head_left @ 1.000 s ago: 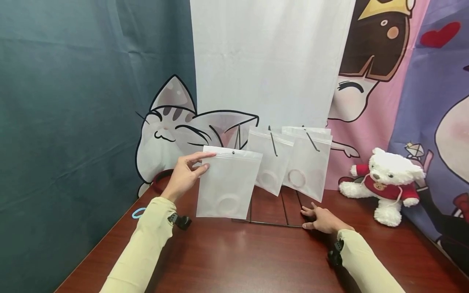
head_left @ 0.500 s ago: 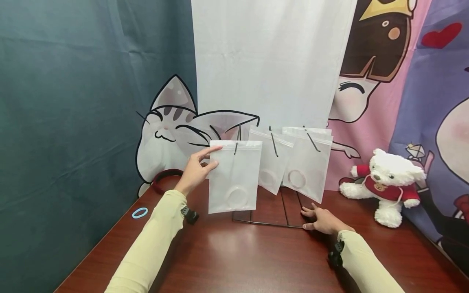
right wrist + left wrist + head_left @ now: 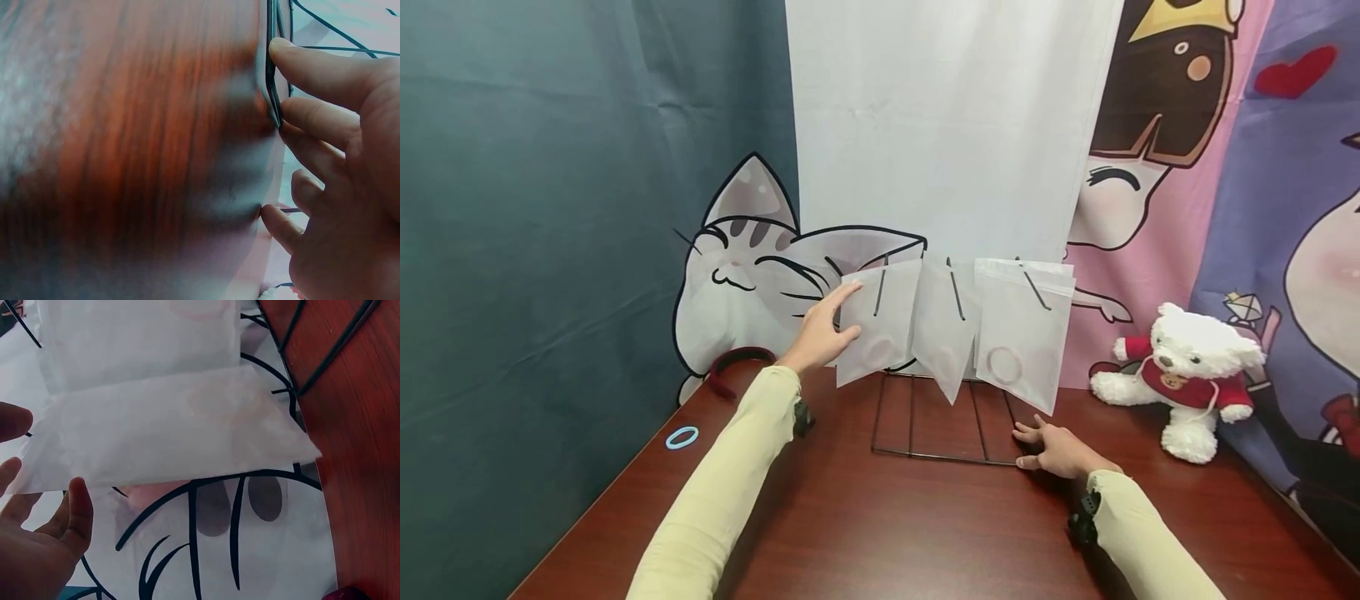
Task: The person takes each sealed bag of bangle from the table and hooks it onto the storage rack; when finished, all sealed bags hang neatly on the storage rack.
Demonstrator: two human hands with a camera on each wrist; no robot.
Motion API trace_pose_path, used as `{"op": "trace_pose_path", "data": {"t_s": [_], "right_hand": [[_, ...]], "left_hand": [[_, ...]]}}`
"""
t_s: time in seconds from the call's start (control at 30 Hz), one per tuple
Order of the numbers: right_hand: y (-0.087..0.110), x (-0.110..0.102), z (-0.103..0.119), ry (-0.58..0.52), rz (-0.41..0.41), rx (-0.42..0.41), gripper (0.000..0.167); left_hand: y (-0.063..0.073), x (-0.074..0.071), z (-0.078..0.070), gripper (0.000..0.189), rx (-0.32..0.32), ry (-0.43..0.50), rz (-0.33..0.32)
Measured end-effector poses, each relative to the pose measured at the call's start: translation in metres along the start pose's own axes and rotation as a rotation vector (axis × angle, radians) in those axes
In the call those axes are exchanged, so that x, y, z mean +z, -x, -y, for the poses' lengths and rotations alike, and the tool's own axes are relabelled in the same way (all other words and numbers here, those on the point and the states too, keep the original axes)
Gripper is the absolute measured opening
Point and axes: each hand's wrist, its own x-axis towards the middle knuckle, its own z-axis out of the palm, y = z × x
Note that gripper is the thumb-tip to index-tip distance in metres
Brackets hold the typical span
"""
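Note:
A translucent white zip bag (image 3: pixel 880 325) hangs from the left hook of a black wire display rack (image 3: pixel 947 457), a faint ring showing inside. My left hand (image 3: pixel 823 333) is at that bag's left edge, its thumb and fingers spread apart. In the left wrist view the fingertips (image 3: pixel 81 494) lie close to the bag's edge; whether they touch it I cannot tell. Another bag (image 3: pixel 943 333) hangs twisted from the middle hook. On the right hook hangs a bag (image 3: pixel 1026 333) with a pinkish ring. My right hand (image 3: pixel 1060 452) rests its extended fingers on the rack's front right corner.
A white teddy bear (image 3: pixel 1187 375) in a red top sits at the right of the brown table (image 3: pixel 880 533). At the left lie a light blue ring (image 3: pixel 682 437) and a dark red headband (image 3: pixel 718 375). Printed curtains (image 3: pixel 955 125) stand close behind the rack.
My left hand has moved forward and right, carrying the left bag back along its hook. The middle bag has swung and twisted behind it. My right hand stays at the rack's corner.

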Motion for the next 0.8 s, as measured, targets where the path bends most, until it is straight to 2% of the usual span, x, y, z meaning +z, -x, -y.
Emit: {"op": "trace_pose_path", "data": {"t_s": [0.27, 0.5, 0.67, 0.8], "right_hand": [[-0.002, 0.001, -0.002, -0.018, -0.004, 0.017, 0.063], [0.000, -0.001, -0.002, 0.003, -0.004, 0.008, 0.064], [0.003, -0.002, 0.004, 0.038, 0.027, -0.002, 0.063], [0.014, -0.001, 0.014, 0.074, 0.040, -0.009, 0.064]], "left_hand": [[-0.010, 0.001, 0.005, 0.074, -0.018, -0.014, 0.007], [-0.003, 0.003, 0.013, 0.077, 0.003, -0.054, 0.029], [0.012, 0.009, 0.026, 0.078, -0.001, -0.046, 0.051], [0.039, 0.018, 0.044, 0.076, -0.022, -0.080, 0.066]]}}
